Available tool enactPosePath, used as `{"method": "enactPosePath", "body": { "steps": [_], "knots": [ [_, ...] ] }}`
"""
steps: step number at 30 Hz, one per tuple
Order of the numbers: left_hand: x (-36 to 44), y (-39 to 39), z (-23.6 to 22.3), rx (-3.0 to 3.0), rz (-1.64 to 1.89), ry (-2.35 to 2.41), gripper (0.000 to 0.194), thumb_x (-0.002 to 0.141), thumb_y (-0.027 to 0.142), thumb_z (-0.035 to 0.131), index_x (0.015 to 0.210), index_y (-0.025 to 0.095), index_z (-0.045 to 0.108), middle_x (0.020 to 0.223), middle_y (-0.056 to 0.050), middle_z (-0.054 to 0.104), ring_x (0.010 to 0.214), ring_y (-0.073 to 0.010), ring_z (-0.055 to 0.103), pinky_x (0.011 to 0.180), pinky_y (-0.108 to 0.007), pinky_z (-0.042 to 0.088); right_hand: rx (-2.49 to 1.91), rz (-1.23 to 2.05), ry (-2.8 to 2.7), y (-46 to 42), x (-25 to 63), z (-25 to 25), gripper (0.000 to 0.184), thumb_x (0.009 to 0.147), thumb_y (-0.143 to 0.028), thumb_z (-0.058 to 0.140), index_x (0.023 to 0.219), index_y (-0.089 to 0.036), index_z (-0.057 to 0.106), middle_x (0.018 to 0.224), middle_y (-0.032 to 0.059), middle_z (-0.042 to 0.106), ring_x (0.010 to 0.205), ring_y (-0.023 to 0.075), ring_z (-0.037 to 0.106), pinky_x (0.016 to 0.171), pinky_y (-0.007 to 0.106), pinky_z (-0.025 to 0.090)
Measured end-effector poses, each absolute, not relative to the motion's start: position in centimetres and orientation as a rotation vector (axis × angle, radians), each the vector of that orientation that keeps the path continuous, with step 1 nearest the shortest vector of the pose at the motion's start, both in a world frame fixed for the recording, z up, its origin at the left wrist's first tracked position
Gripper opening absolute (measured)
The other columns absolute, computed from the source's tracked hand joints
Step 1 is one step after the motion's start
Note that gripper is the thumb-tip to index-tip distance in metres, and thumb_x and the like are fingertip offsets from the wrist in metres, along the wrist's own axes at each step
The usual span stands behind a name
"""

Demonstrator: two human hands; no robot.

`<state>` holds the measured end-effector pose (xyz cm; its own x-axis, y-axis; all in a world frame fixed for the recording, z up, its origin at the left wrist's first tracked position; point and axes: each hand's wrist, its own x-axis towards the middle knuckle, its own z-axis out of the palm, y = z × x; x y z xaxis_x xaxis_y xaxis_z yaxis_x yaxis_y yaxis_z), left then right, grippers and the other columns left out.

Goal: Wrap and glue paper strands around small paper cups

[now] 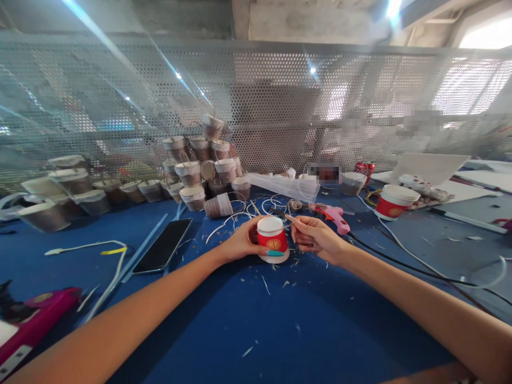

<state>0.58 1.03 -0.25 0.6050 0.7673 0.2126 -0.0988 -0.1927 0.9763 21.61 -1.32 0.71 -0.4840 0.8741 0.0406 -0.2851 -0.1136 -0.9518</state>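
A small paper cup with a red band and a gold round emblem stands in front of me, wider at the bottom than at the top, so it looks upside down. My left hand is closed around its left side, with a teal-nailed thumb across the front. Close to the cup's right side, my right hand is pinched with curled fingers. A thin piece with a dark tip shows near those fingertips, too small to name. Just beyond the right hand lies a pink glue gun.
Stacked brownish cups with cord handles line the back. A phone and a white cable lie left, near a magenta tool. Another red-banded cup stands right. Scraps litter the blue table. A perforated metal screen rises behind.
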Motion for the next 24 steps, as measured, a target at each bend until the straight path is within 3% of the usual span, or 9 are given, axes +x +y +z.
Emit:
{"method": "enactPosePath", "body": {
  "steps": [24],
  "knots": [
    [0.61,1.31,-0.5,1.61,0.77,0.45,0.072,0.048,0.011,0.08,0.114,0.022,0.052,0.112,-0.007,0.058,0.105,-0.0225,0.053,0.095,-0.042,0.034,-0.765,1.688,-1.333,-0.87,21.28,0.11,0.036,0.072,-0.047,0.063,0.063,-0.016,0.047,0.044,-0.0106,0.026,0.039,0.0016,0.016,0.038,0.019,0.01]
  ]
}}
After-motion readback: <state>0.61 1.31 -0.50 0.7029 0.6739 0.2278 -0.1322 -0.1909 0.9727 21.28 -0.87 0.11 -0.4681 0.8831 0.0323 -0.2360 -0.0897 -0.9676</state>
